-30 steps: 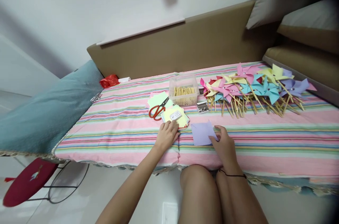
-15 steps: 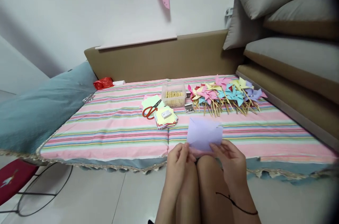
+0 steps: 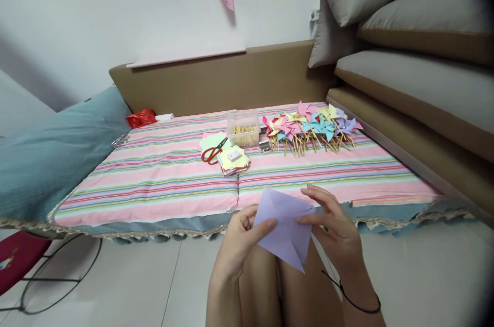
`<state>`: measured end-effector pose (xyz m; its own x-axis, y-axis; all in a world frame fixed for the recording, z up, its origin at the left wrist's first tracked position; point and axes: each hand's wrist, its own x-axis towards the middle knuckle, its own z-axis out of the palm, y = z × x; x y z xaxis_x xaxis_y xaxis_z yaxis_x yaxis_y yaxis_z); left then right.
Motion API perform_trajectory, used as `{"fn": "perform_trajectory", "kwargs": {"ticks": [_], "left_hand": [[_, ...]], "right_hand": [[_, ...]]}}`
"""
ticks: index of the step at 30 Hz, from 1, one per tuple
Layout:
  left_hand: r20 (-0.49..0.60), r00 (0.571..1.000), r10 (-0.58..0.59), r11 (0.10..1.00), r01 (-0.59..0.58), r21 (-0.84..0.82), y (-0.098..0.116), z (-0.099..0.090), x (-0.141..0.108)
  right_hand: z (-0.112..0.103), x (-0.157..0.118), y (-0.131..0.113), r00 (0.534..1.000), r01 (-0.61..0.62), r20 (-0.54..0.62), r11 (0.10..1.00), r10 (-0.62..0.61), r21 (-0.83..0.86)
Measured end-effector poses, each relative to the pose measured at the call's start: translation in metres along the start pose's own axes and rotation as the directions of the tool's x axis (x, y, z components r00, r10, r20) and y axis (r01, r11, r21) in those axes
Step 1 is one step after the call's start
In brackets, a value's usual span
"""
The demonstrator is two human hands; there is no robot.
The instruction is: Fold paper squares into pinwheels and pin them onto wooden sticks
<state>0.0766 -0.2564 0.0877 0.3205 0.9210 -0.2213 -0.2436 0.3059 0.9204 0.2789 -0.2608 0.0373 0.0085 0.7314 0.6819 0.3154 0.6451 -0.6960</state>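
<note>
Purple paper (image 3: 284,226): it was held above the person's knees, just off the near edge of the striped cloth (image 3: 154,177), tilted with one corner pointing down toward the near side; slits ran in from its right and lower corners.
Left hand (image 3: 241,237): it gripped the paper's left side, thumb flat on top and fingers curled beneath.
Right hand (image 3: 334,226): one fingertip touched the paper's right part while the upper fingers were raised and spread apart; whether it pinched the sheet could not be told. A dark cord (image 3: 357,307) circled the wrist.
Paper stack (image 3: 235,166): it lay on the cloth, beyond the hands and to the left, yellow on top, with a small white box (image 3: 234,155) resting on it.
Scissors (image 3: 212,154): red-handled, they lay at the stack's left, blades toward the far side over pale green sheets (image 3: 213,140).
Clear box (image 3: 244,134): it stood beyond the stack, holding thin wooden sticks.
Small case (image 3: 264,147): it sat open just to the right of the clear box, slightly nearer.
Pinwheels (image 3: 309,123): pink, yellow, blue, purple and red, they lay heaped on the right, most sticks toward the near side.
Red bag (image 3: 141,118): it lay at the far left.
</note>
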Motion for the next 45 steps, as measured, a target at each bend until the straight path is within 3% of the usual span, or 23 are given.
{"fn": "perform_trajectory", "kwargs": {"ticks": [3, 4, 6, 8, 10, 16, 22, 30, 34, 39, 45], "left_hand": [[-0.031, 0.999, 0.009, 1.0, -0.008, 0.029, -0.003, 0.002, -0.001], [-0.048, 0.999, 0.018, 0.999, -0.016, 0.027, -0.004, 0.003, -0.001], [-0.079, 0.997, 0.025, 1.0, -0.024, 0.019, -0.005, 0.004, -0.001], [-0.12, 0.992, 0.034, 0.999, -0.032, 0.014, -0.005, 0.005, -0.001], [-0.171, 0.984, 0.058, 0.998, -0.057, 0.014, -0.006, 0.005, -0.001], [-0.264, 0.96, 0.093, 0.996, -0.092, 0.019, -0.01, 0.005, 0.001], [-0.248, 0.967, 0.062, 0.998, -0.068, -0.014, -0.011, 0.0, 0.002], [-0.311, 0.947, 0.083, 0.996, -0.081, 0.02, -0.007, -0.007, -0.002], [-0.264, 0.963, 0.056, 0.998, -0.045, 0.048, -0.006, -0.014, 0.0], [-0.177, 0.983, 0.051, 0.994, -0.033, 0.101, -0.002, -0.017, 0.0], [-0.166, 0.986, 0.027, 1.0, -0.025, 0.015, -0.013, -0.003, 0.006]], "right_hand": [[0.009, 0.001, -0.01, 0.982, -0.158, -0.086, 0.983, 0.166, 0.093], [0.012, 0.001, -0.014, 0.95, -0.256, -0.139, 0.953, 0.279, 0.162], [0.016, 0.002, -0.021, 0.831, -0.443, -0.187, 0.827, 0.523, 0.346], [0.016, 0.002, -0.026, 0.724, -0.55, -0.116, 0.671, 0.68, 0.497], [0.012, 0.002, -0.028, 0.688, -0.599, -0.007, 0.573, 0.726, 0.56], [0.008, 0.005, -0.033, 0.685, -0.696, 0.203, 0.547, 0.7, 0.465], [0.016, 0.005, -0.03, 0.696, -0.685, 0.118, 0.606, 0.709, 0.405], [0.011, -0.001, -0.022, 0.691, -0.671, 0.033, 0.624, 0.722, 0.4], [0.01, 0.001, -0.021, 0.682, -0.672, -0.019, 0.636, 0.732, 0.379], [0.008, 0.007, -0.021, 0.694, -0.677, 0.007, 0.649, 0.72, 0.347], [0.013, 0.005, -0.021, 0.704, -0.697, 0.116, 0.65, 0.7, 0.303]]}}
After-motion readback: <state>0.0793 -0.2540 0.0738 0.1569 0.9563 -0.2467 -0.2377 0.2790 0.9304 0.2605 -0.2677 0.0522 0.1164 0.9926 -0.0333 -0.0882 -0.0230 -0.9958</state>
